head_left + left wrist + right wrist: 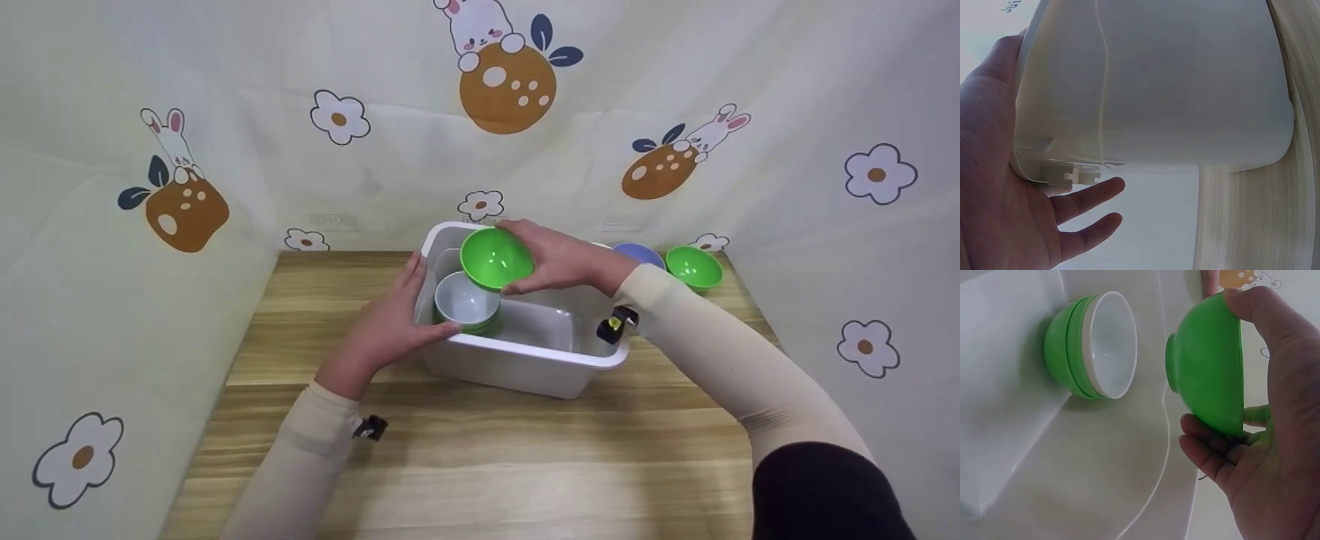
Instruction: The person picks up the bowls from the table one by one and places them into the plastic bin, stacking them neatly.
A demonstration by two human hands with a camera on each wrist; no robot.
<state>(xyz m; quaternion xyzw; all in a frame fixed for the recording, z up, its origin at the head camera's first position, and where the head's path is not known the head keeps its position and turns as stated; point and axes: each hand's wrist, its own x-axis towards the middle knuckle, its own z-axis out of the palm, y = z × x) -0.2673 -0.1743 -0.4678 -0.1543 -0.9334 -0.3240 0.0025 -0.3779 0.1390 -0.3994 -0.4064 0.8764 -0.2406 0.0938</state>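
My right hand (551, 259) grips a green bowl (491, 259) by its rim, thumb on one side and fingers on the other. The bowl is tilted, above the left part of a white plastic bin (525, 349). Below it, inside the bin, a white bowl (1112, 346) sits nested in green bowls (1064, 349). My left hand (386, 322) rests at the bin's left end, thumb over the front rim and fingers along the left side. In the left wrist view two straight fingers (1092, 199) extend past the bin's wall.
Right of the bin, another green bowl (694, 268) and a blue bowl (639, 255) stand on the wooden table (480, 465); my right forearm partly covers the blue one. A printed curtain (397, 165) surrounds the table at the back and sides.
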